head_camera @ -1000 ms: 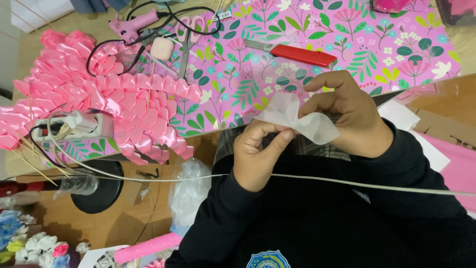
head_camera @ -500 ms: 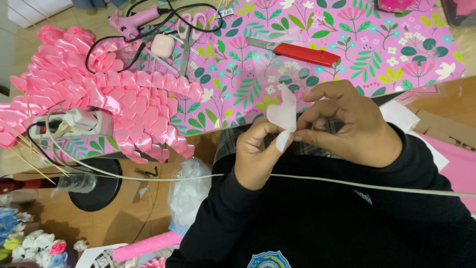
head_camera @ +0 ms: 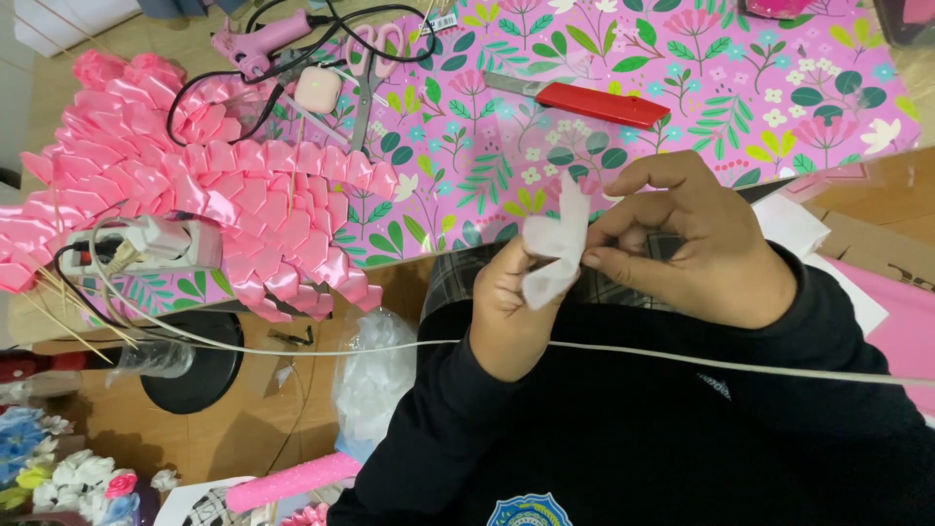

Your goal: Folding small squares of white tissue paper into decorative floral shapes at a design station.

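Both hands, the left hand and right hand, pinch a white folded satin ribbon piece between their fingertips (mid-fold, it seems), so next comes a careful, tight crease.

Open room at the desk's middle, crowded left side

Pink ribbon pile, power strip, glue gun and scissors block the left edge; red cutter lies near the far edge.

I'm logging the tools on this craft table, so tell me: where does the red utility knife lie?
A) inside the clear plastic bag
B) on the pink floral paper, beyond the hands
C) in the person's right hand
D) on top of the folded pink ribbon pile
B: the red utility knife lies flat on the pink floral paper, apart from both hands, which pinch a white ribbon piece.
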